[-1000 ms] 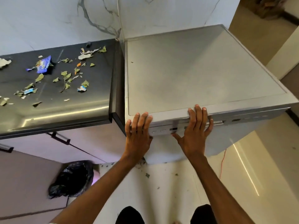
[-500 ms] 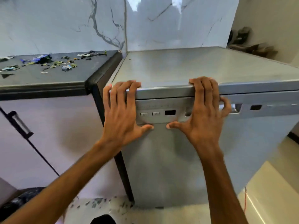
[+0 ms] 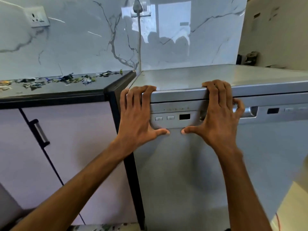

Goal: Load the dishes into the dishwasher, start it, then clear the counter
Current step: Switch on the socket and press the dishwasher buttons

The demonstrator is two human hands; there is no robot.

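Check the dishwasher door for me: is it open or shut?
Shut. The dishwasher door lies flush under the dishwasher top, only a thin seam between them.

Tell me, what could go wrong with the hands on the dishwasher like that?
The left hand and right hand hook over the dishwasher top; a hard pull might drag it forward and tug the cord behind. The left hand lies beside the buttons and could press one by accident. Shaking might knock scraps off the counter.

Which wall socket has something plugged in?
The right socket, behind the dishwasher: a grey plug and cord hang from it. The left socket, above the counter, holds nothing.
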